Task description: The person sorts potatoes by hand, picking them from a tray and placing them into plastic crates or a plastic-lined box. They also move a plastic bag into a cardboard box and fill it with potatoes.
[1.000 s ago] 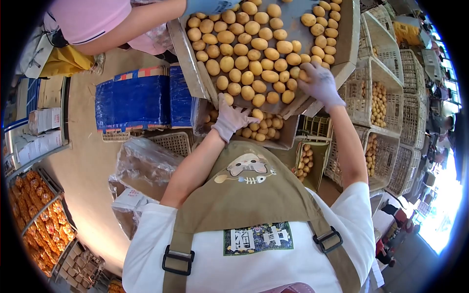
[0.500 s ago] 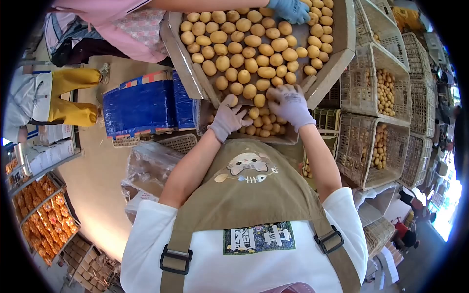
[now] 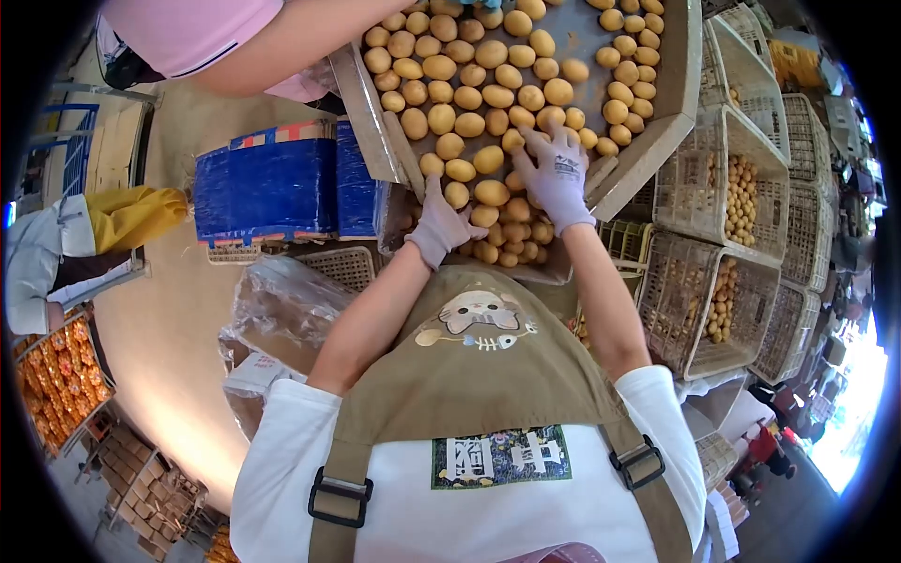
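Many round yellow-brown potatoes [image 3: 497, 97] lie on a grey sorting tray [image 3: 657, 141] with raised sides. At the tray's near left opening is my left hand [image 3: 437, 225], in a pale glove, its fingers apart beside the potatoes. My right hand [image 3: 557, 178], gloved too, rests on potatoes at the near right, fingers spread and pointing away from me. Between my hands, several potatoes sit at the tray's open lip. Below the lip, more potatoes [image 3: 514, 235] fill a container directly in front of my apron.
A co-worker's arm [image 3: 310, 42] reaches over the tray's far left. Blue wrapped boxes [image 3: 267, 183] stand at left, near a plastic-lined box [image 3: 282, 310]. Stacked crates [image 3: 676, 281] holding potatoes are at right. Another person in yellow trousers [image 3: 136, 218] is at far left.
My right hand has moved farther up onto the tray. Potatoes have shifted toward the lip. The co-worker's gloved hand has moved left, and their body is nearer.
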The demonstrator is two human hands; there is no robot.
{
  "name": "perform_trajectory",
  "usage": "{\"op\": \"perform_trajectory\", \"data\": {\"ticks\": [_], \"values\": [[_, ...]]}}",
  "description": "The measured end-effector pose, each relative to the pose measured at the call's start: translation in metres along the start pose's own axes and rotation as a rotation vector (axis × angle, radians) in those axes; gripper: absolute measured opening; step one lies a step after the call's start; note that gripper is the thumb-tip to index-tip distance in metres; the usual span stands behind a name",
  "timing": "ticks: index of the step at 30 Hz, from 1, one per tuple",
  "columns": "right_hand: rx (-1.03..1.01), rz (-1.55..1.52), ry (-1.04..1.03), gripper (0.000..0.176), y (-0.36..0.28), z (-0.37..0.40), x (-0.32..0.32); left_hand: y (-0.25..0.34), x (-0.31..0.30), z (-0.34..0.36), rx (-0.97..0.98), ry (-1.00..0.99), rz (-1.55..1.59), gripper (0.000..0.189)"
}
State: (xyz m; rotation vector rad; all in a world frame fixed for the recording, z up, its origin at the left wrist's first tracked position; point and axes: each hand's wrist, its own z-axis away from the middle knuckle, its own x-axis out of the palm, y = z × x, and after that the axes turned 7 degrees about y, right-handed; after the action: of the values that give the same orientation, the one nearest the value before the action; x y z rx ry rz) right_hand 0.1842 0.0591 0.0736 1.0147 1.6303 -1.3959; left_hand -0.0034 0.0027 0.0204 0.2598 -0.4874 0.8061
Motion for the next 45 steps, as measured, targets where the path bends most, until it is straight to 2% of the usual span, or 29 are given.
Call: {"op": "perform_trajectory", "data": {"ticks": [2, 3, 4, 6, 8, 13, 16, 17, 20, 21, 23, 24, 25, 26, 28, 29, 30, 31, 32, 33, 34, 35, 36, 38, 39, 42, 43, 45], "values": [[-0.075, 0.252, -0.169, 0.053, -0.014, 0.007, 0.011, -0.004, -0.01, -0.012, -0.013, -0.073, 0.074, 0.074], [-0.069, 0.229, -0.328, 0.063, -0.011, 0.018, 0.017, -0.003, -0.015, -0.018, -0.05, -0.131, 0.165, 0.074], [-0.081, 0.231, -0.358, 0.063, -0.008, 0.021, 0.014, -0.003, -0.017, -0.02, -0.091, -0.19, 0.256, 0.075], [-0.112, 0.246, -0.42, 0.063, 0.004, 0.023, 0.006, -0.003, -0.021, -0.026, -0.058, -0.276, 0.198, 0.081], [-0.141, 0.22, -0.405, 0.062, 0.012, 0.026, 0.007, -0.003, -0.017, -0.02, -0.052, -0.291, 0.189, 0.085], [-0.155, 0.263, -0.391, 0.059, 0.007, 0.026, 0.002, -0.001, -0.014, -0.024, -0.062, -0.158, 0.18, 0.092], [-0.087, 0.065, -0.226, 0.056, 0.019, 0.018, 0.01, -0.002, -0.009, -0.02, -0.045, 0.008, 0.13, 0.092], [-0.154, 0.114, -0.054, 0.052, 0.018, 0.018, 0.008, -0.001, -0.005, -0.017, -0.037, 0.073, 0.108, 0.092], [-0.171, 0.343, -0.276, 0.053, 0.017, 0.008, -0.004, -0.001, -0.001, 0.0, 0.021, 0.084, -0.06, 0.094], [-0.044, 0.162, -0.334, 0.053, 0.019, -0.003, -0.005, 0.001, 0.0, -0.001, 0.057, -0.014, -0.085, 0.094], [-0.061, 0.208, -0.194, 0.054, 0.006, -0.007, -0.002, -0.001, -0.002, -0.004, 0.126, -0.206, -0.131, 0.095], [-0.069, 0.23, -0.124, 0.054, -0.003, -0.008, 0.002, -0.002, -0.003, -0.004, 0.125, -0.207, -0.098, 0.095], [-0.102, 0.324, -0.306, 0.059, -0.018, -0.003, 0.004, -0.003, -0.001, -0.002, 0.123, -0.207, -0.069, 0.095], [-0.161, 0.299, -0.395, 0.058, -0.028, -0.002, 0.001, -0.002, 0.002, 0.0, 0.122, -0.209, -0.044, 0.095], [-0.198, 0.259, -0.536, 0.053, -0.032, -0.007, -0.005, 0.001, 0.009, -0.002, 0.054, 0.01, 0.044, 0.087], [-0.138, 0.062, -0.453, 0.045, -0.021, -0.011, 0.003, 0.001, 0.008, -0.006, 0.039, 0.091, 0.038, 0.085], [-0.062, -0.103, -0.264, 0.039, -0.01, -0.013, 0.015, 0.001, 0.007, -0.01, 0.024, 0.173, 0.034, 0.082], [-0.103, 0.083, -0.222, 0.037, -0.012, -0.014, 0.01, -0.002, 0.001, -0.02, 0.056, 0.131, 0.044, 0.078], [-0.145, 0.264, -0.177, 0.035, -0.015, -0.015, 0.005, -0.004, -0.007, -0.026, 0.053, -0.004, 0.025, 0.078], [-0.138, 0.238, -0.299, 0.038, -0.015, -0.022, 0.005, -0.003, -0.017, -0.031, 0.05, -0.138, 0.0, 0.077], [-0.185, 0.217, -0.214, 0.04, -0.02, -0.025, 0.005, -0.002, -0.019, -0.03, 0.046, -0.273, -0.027, 0.077], [-0.23, 0.198, -0.129, 0.043, -0.028, -0.028, 0.006, -0.005, -0.02, -0.031, 0.066, -0.313, -0.015, 0.082], [-0.275, 0.179, -0.044, 0.046, -0.032, -0.029, 0.007, -0.004, -0.019, -0.032, -0.01, -0.288, 0.091, 0.084], [-0.235, 0.304, -0.339, 0.065, -0.026, -0.018, 0.019, 0.001, -0.02, -0.033, -0.162, -0.234, 0.299, 0.087], [-0.23, 0.254, -0.372, 0.066, -0.017, -0.012, 0.023, -0.002, -0.018, -0.031, -0.043, -0.271, 0.212, 0.093], [-0.225, 0.25, -0.475, 0.068, -0.011, -0.007, 0.016, -0.003, -0.007, -0.023, -0.01, -0.168, 0.159, 0.095], [-0.221, 0.247, -0.485, 0.068, -0.011, -0.006, 0.015, -0.002, -0.01, -0.025, -0.027, -0.222, 0.152, 0.094], [-0.217, 0.236, -0.482, 0.067, -0.011, -0.005, 0.013, -0.005, -0.011, -0.031, -0.041, -0.195, 0.183, 0.093]]}}
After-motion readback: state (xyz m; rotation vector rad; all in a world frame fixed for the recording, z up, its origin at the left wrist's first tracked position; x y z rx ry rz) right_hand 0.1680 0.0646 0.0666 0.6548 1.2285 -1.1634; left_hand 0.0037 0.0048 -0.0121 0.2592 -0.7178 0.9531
